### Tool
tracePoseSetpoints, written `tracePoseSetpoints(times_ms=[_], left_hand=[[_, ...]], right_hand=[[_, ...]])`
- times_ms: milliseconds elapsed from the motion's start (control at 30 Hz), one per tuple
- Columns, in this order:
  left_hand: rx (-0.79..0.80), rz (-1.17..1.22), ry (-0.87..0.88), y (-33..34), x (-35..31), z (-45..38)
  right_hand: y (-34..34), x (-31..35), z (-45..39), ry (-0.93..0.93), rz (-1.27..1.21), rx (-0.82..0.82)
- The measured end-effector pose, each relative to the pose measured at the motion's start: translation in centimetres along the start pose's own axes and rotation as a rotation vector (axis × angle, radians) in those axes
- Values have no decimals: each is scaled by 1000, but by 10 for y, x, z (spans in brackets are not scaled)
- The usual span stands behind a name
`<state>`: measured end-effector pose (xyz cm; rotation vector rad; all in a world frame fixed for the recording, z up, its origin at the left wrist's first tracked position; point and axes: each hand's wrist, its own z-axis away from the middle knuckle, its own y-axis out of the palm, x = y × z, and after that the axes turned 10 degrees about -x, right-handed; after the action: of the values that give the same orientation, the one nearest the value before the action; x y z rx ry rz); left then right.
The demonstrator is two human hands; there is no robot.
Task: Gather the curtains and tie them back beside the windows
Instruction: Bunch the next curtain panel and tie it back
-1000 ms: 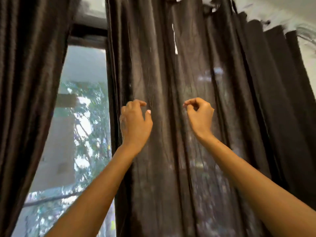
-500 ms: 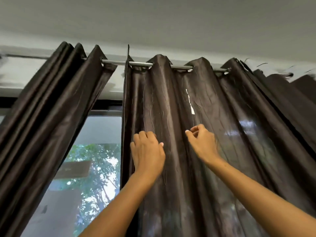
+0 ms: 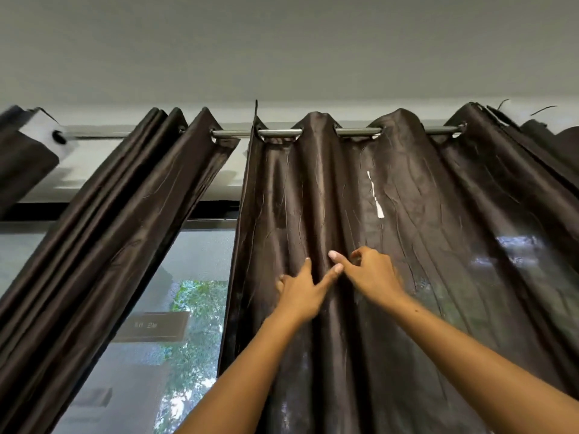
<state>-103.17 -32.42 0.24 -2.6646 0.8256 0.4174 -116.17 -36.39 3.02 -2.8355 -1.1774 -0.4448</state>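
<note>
Hands, left (image 3: 302,292) and right (image 3: 371,274), meet fingertip-to-fingertip on curtain (image 3: 423,261) beside window (image 3: 188,261).

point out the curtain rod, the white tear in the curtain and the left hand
curtain rod (image 3: 358,132): head view, bare metal between two eyelets
white tear (image 3: 376,198): head view, its middle
left hand (image 3: 300,292): head view, back of hand

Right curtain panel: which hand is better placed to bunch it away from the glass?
Left hand, likely: it lies on the right curtain panel nearer its free edge, fingers spread; the right hand sits further in.
</note>
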Motion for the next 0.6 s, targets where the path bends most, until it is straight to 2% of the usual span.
tracePoseSetpoints(times_ms=[67,133,233,300,367,467,533,600], left_hand=[[29,-14,32,6,4,-3],[-48,-249,57,10,6,-4],[-303,-652,61,10,0,0],[-437,-748,67,14,2,-3],[-525,-784,77,16,8,-8],[-522,-631,-10,13,15,-10],[-490,-373,-131,8,26,-15],[-498,-137,-140,4,39,-19]], right_hand=[[0,-3,-6,31,-139,73],[-5,-8,-9,61,-186,54],[-18,-17,-11,-44,289,-212],[-23,-28,-13,29,421,-205],[-21,-40,-19,161,341,-110],[-14,-48,-25,206,158,-1],[-11,-42,-27,158,172,-5],[-5,-34,-33,120,218,-59]])
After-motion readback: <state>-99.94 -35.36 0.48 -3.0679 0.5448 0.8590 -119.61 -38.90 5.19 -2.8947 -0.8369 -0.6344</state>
